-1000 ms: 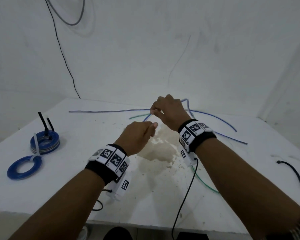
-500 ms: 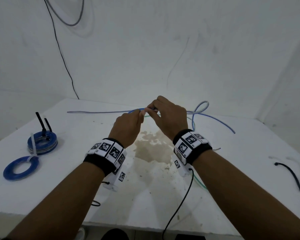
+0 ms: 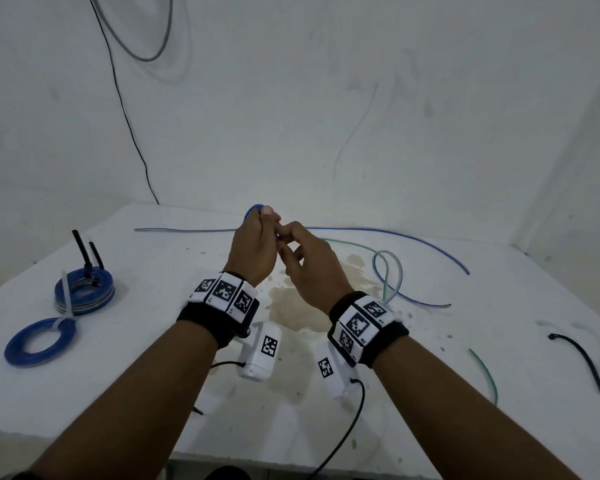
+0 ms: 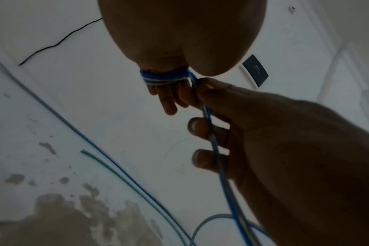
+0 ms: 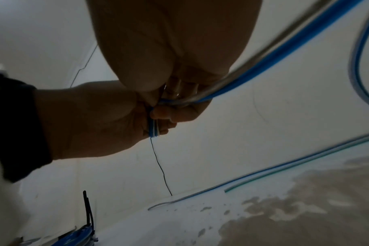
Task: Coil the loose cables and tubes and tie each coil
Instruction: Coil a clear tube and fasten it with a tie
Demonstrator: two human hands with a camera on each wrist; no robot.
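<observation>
Two hands raised over surface [image 3: 430,393]: left hand [image 3: 253,251] fingers wrapped in blue tube [image 4: 164,77] turns; right hand [image 3: 309,268] pinches tube's trailing length.

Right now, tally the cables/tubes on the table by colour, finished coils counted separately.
Tied blue coils: 2, one flat and one stacked coil, far left
Loose blue tube: 1, being wound round the left hand, fed by the right hand
Loose green tube: 1
Loose black piece: 1
Total: 5
</observation>
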